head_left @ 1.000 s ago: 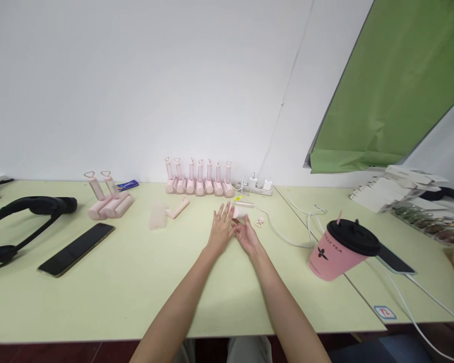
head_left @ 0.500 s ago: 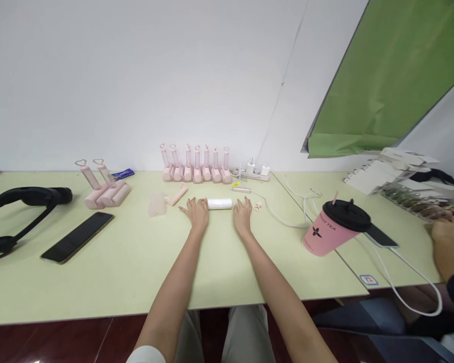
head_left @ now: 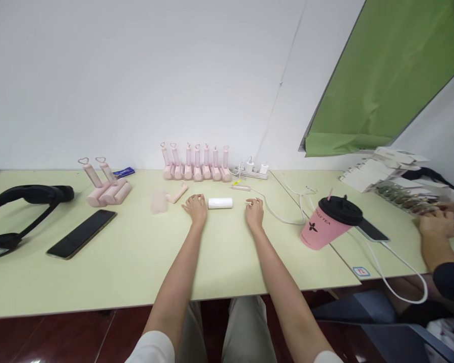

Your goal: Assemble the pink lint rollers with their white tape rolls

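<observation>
1. The left hand (head_left: 195, 209) rests palm down on the surface (head_left: 227, 252), fingers loosely spread and gripping nothing, just beside the near end of a white cylinder.
2. The white cylinder (head_left: 220, 203) lies on its side between the two hands, free of both.
3. The right hand (head_left: 254, 213) is lowered at the other side, well apart from the cylinder, its fingers curled; whether they grasp something small cannot be told.
4. Left of the left hand lie a pink bent piece (head_left: 178, 192) and a translucent flat piece (head_left: 159, 201).
5. Beyond the cylinder is a slim clear tube (head_left: 241, 188), near a power strip (head_left: 249, 173) with white plugs.
6. Along the wall stands a row of pink units (head_left: 197, 174), seven upright tubes rising from them.
7. Farther left are two more such tubes (head_left: 94, 176), a blue packet (head_left: 123, 173), a dark phone (head_left: 82, 233) and a black headset (head_left: 34, 194).
8. To the right, a pink cup (head_left: 327, 227) with a black lid stands by another phone (head_left: 374, 230); beyond, a co-worker's hand (head_left: 437, 223) is beside white boxes (head_left: 380, 169).
</observation>
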{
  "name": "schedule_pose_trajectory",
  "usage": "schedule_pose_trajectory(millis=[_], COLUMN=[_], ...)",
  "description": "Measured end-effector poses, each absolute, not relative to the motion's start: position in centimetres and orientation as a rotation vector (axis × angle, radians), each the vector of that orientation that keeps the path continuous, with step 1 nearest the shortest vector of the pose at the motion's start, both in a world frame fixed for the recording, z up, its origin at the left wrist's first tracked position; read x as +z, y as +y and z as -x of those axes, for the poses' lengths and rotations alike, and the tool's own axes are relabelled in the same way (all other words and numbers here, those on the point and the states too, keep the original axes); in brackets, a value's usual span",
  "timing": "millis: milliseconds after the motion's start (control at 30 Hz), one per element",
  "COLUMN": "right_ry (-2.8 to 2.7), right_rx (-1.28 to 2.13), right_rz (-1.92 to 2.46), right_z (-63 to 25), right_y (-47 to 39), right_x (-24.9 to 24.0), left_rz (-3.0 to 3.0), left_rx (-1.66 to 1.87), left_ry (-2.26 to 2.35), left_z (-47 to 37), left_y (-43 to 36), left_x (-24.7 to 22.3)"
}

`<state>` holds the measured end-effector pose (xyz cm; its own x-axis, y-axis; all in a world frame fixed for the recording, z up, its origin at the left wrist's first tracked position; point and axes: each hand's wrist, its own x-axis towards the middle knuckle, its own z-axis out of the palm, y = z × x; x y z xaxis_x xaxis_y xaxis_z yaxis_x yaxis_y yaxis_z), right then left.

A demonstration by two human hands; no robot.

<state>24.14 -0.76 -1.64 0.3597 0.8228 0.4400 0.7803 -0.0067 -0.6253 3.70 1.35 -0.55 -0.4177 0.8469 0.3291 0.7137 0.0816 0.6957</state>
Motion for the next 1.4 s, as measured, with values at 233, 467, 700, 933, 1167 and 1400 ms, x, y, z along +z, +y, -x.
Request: schedule_pose_trajectory(millis=[233, 467, 700, 933, 1167, 1400], right_ry=[-1.246, -1.91, -2.06, -1.891, -1.639, -1.143], right_rx=[-0.08, -0.192, -0.197, -0.046, 0.573, 0.827], right_rz=[1.784, 1.767, 1.769, 1.342, 0.96, 0.934], right_z=[-26.0, -26.6, -27.9, -25.4, -22.7, -24.3], right_y=[5.0, 8.3, 4.9, -1.7, -4.3, -2.9], right_x=[-1.2, 1.0, 2.4, 3.5, 2.7, 1.9], left_rz=[-1.585, -1.603, -1.613, -2.73, -2.935, -2.675], left_rx=[1.298, 1.437, 1.543, 1.563, 1.122, 0.796], left_ry=[2.137, 2.049, 2.059, 1.326, 1.558, 1.804], left_z=[-3.8, -4.0, -3.6, -7.3, -9.5, -8.1], left_y=[2.0, 2.6, 2.3, -1.0, -3.2, -3.0], left_x=[-0.4, -1.0, -0.4, 2.3, 1.3, 1.3])
